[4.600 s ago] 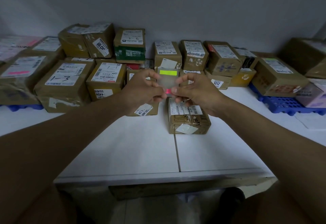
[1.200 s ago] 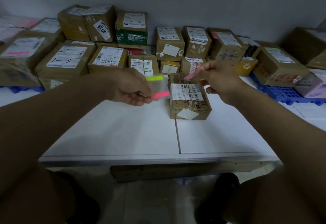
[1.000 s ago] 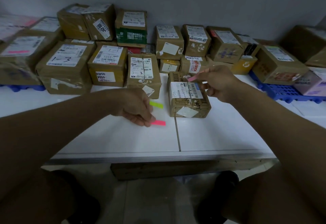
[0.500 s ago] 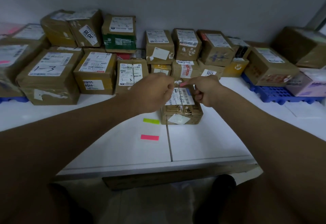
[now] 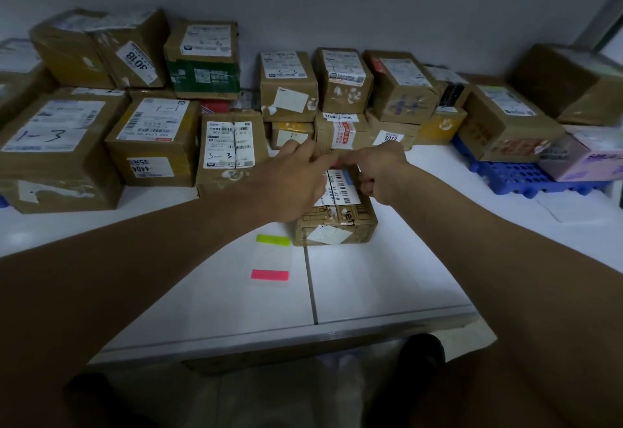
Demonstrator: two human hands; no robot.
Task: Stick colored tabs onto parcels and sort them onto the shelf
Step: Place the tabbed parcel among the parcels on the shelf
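On the white table (image 5: pixel 387 276) a clear sheet (image 5: pixel 272 259) holds a green and a pink tab. Just beyond, the small parcel (image 5: pixel 333 222) sits under both hands: left hand (image 5: pixel 296 178) and right hand (image 5: pixel 377 171) pinch something pink over it, tab seemingly mid-application; sorting remains, no shelf visible

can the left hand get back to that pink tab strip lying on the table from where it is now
Probably yes. The pink tab strip lies flat on the bare white table, nearer the person than the parcel, with nothing on it. The left hand is busy at the parcel's far edge beside the right hand and must let go first.
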